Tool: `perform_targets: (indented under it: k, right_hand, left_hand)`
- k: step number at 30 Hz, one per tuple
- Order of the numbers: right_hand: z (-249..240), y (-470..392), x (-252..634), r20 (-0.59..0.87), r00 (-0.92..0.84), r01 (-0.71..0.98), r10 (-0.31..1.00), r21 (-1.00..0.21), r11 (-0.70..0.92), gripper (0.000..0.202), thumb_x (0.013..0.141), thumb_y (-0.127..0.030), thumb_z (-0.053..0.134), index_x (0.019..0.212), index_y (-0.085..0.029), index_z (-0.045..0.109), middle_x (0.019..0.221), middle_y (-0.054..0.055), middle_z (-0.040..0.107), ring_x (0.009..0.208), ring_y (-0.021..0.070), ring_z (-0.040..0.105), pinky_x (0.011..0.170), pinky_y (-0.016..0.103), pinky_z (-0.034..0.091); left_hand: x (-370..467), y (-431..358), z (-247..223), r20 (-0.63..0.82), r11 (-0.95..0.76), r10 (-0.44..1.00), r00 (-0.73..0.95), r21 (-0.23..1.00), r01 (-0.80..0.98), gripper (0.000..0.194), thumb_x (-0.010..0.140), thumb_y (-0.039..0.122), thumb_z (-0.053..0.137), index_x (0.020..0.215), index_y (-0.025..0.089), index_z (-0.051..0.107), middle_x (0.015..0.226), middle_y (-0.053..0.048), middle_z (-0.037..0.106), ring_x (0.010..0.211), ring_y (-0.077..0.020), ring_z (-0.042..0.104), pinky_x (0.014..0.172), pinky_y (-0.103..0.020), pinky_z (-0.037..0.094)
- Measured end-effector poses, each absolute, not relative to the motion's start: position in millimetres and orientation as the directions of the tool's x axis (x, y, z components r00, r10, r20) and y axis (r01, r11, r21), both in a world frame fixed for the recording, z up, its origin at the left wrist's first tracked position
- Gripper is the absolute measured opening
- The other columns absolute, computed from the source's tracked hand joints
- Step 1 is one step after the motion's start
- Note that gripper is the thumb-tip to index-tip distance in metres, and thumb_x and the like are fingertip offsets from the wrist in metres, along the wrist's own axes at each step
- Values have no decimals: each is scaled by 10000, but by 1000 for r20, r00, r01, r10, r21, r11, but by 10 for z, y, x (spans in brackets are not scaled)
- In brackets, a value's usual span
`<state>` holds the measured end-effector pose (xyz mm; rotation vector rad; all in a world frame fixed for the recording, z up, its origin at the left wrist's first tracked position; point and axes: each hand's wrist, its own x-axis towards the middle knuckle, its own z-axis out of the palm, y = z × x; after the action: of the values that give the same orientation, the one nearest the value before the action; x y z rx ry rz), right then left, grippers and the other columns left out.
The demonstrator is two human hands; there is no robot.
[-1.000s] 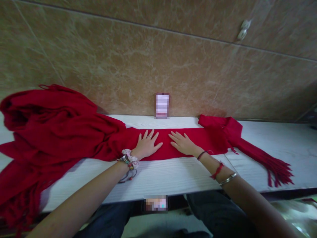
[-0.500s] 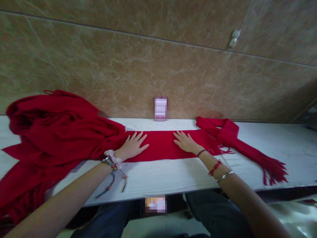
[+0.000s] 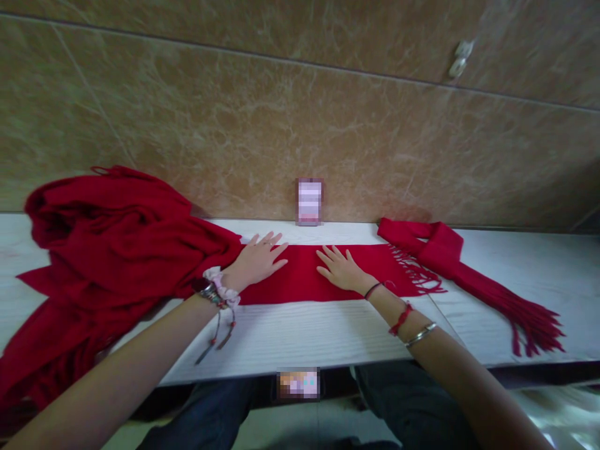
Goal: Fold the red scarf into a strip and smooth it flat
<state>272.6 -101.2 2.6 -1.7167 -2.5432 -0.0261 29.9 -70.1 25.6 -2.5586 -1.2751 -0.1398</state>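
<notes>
Leftward shift of the left hand [image 3: 257, 259] over the red scarf [image 3: 302, 275] since a second ago. Smooth strip, flat beneath both hands; stringy fringe [image 3: 415, 272] beyond the right hand [image 3: 344, 270], rumpled red cloth [image 3: 117, 244] heaped beyond the left. Palms down, fingers apart. White wood-grained table [image 3: 300, 337] underneath.

Both hands [image 3: 255, 262] [image 3: 343, 270] palm-down, fingers [image 3: 327, 257] spread, forearms [image 3: 122, 369] [image 3: 462, 372] aslant toward each other.

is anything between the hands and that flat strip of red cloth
Nothing visible: the right hand lies on the flat red cloth, the left hand over its left part, with the bunched red cloth beside, not between.
</notes>
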Motion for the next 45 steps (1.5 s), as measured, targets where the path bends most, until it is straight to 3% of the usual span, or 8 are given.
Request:
perform_targets:
  k: [5, 8, 12, 19, 23, 27, 31, 45]
  right_hand:
    - [-17, -1026, 2748, 52, -392, 919, 919, -32, 394, 525, 931, -413, 256, 1400, -177, 285, 1473, 101, 233, 1338, 311, 189, 1019, 581, 219]
    - [-14, -1022, 2768, 50, -389, 920, 920, -28, 391, 524, 931, -412, 259, 1401, -181, 283, 1473, 97, 235, 1341, 307, 185, 1022, 577, 217]
    - [-2, -1026, 2659, 40, -407, 912, 913, -41, 408, 524, 931, -420, 255, 1401, -191, 283, 1476, 80, 229, 1342, 290, 189, 1034, 556, 210]
    - [11, -1042, 2458, 51, -418, 906, 907, -50, 420, 527, 928, -420, 260, 1395, -179, 295, 1470, 82, 249, 1343, 284, 185, 1038, 554, 200]
    - [41, -1025, 2466, 39, -415, 906, 909, -77, 417, 531, 926, -424, 268, 1394, -174, 300, 1473, 85, 239, 1346, 287, 175, 1037, 560, 196]
    - [86, -996, 2590, 50, -362, 925, 931, -101, 365, 544, 924, -438, 261, 1402, -179, 277, 1479, 97, 217, 1348, 299, 167, 1028, 584, 189]
    - [28, -967, 2878, 27, -279, 958, 960, -64, 280, 526, 928, -420, 256, 1404, -199, 269, 1478, 95, 218, 1347, 294, 174, 1015, 604, 198]
    - [-133, -917, 3554, 81, -139, 988, 987, 76, 133, 505, 933, -352, 280, 1384, -126, 316, 1441, 151, 297, 1327, 281, 243, 1026, 472, 281]
  left_hand:
    - [-109, -569, 222, 282, -265, 895, 345, -287, 921, 419, 896, 406, 342, 1213, 213, 537, 1399, -104, 382, 1319, -355, 214, 1031, -603, 78]
    - [-582, -562, 197, 292, -102, 940, 177, -253, 962, 418, 917, 368, 282, 1188, 200, 552, 1370, -106, 415, 1272, -381, 288, 984, -648, 142]
    - [-1089, -590, 184, 379, -87, 909, 170, -227, 970, 445, 926, 301, 236, 1157, 75, 542, 1328, -141, 441, 1249, -394, 304, 983, -631, 171]
    - [-1059, -559, 168, 530, -144, 802, 276, -277, 950, 402, 897, 239, 251, 1068, 115, 592, 1412, -102, 343, 1321, -325, 213, 1048, -557, 130]
    - [-431, -652, 187, 419, -240, 849, 322, -238, 941, 395, 890, 267, 305, 1160, 139, 563, 1416, -143, 337, 1328, -315, 221, 1046, -546, 149]
    - [169, -767, 87, 195, -405, 895, 402, -30, 914, 471, 913, 423, 267, 1333, 251, 396, 1478, -87, 219, 1348, -301, 178, 1019, -529, 240]
    - [343, -795, -25, 30, -404, 915, 403, 65, 912, 511, 904, 478, 251, 1384, 308, 283, 1479, -50, 223, 1345, -307, 184, 1020, -578, 190]
    - [281, -779, -54, 31, -401, 916, 399, 60, 914, 528, 903, 476, 229, 1392, 280, 273, 1471, -44, 244, 1349, -273, 187, 1034, -549, 196]
